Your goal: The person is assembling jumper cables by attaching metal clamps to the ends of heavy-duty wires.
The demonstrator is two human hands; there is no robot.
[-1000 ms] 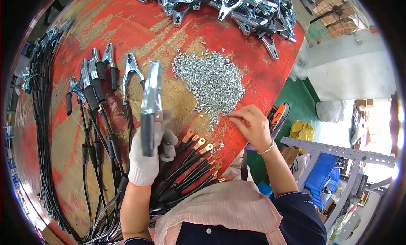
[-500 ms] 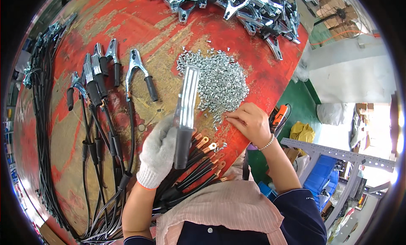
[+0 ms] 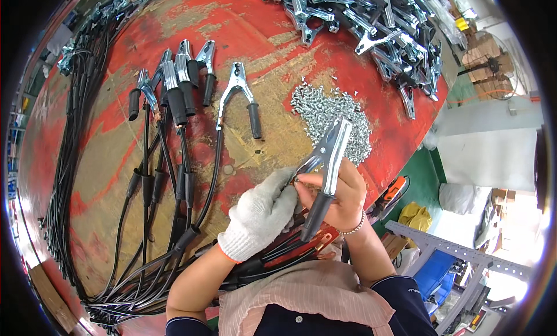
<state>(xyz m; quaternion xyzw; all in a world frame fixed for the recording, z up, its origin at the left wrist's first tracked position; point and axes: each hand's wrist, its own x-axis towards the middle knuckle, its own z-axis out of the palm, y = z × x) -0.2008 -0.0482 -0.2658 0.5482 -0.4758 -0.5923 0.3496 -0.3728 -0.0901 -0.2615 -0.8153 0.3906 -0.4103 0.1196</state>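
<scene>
My left hand, in a white knitted glove, is closed around one arm of a silver battery clamp with a black handle grip. The clamp's jaws point up and away, over the near edge of a pile of small silver screws. My bare right hand, with a beaded bracelet at the wrist, reaches behind the clamp's black grip. Its thumb and forefinger pinch together at the gloved fingertips, against the held arm. Whatever tiny part lies between them is too hidden to make out. Copper cable lugs lie below my hands.
Left of my hands, several clamps are joined to black cables. A long bundle of black cables runs down the table's left side. Loose clamps are heaped at the far right. A grey perforated metal frame stands beyond the right edge.
My right hand has left the screw pile's edge and come to the clamp, fingers pinched. My left hand has turned the clamp and brought it rightward to meet it. The view has shifted.
</scene>
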